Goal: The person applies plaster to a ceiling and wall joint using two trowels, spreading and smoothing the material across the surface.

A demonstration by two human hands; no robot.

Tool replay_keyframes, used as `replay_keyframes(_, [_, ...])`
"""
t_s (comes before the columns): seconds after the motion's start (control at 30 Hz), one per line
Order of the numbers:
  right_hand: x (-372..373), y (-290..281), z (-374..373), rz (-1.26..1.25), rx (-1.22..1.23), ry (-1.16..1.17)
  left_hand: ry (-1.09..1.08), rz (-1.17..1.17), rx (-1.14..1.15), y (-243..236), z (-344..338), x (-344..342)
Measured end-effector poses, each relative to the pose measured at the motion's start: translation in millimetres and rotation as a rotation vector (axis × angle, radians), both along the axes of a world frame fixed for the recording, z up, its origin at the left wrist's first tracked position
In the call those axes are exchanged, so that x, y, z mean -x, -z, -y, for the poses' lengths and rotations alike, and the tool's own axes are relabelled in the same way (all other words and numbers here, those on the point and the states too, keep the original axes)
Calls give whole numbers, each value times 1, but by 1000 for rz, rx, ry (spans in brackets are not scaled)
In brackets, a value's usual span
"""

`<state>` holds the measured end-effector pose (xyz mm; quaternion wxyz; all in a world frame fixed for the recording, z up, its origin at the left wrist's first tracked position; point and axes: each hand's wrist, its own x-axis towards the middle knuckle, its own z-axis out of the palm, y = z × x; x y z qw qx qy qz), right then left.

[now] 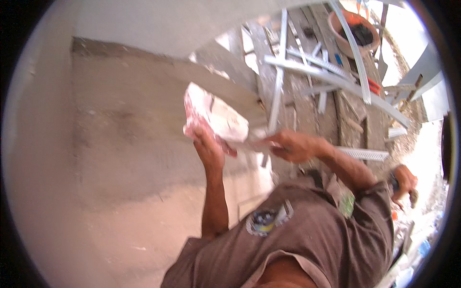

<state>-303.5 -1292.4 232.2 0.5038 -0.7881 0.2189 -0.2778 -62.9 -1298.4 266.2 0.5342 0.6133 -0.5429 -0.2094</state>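
Note:
My left hand [207,146] grips a pinkish board [194,115] from below, with a thick mass of white paste [221,117] on it. My right hand [293,145] is closed on the handle of a flat blade tool [254,142], whose blade meets the board's lower right edge; the blade is blurred and partly hidden by the paste. A bare grey plastered wall [120,105] stretches beside and beyond both hands on the left.
Worn planks [345,120] on the right carry light metal strips [312,71], perforated profiles [365,153] and red-handled tools [373,85]. An orange bucket [336,26] holds dark material at the top right. Another person's hand [404,182] shows at the right, near scattered debris.

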Motion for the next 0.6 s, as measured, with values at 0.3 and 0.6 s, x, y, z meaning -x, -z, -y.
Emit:
replay_keyframes(0.3, [12,-40,44,802,-320,220,-175,-491,-61,-20,-12,-102])
replay_keyframes(0.6, [-53,-204,127,1293,-33,319,-208,-578,-240,21,-58,-97])
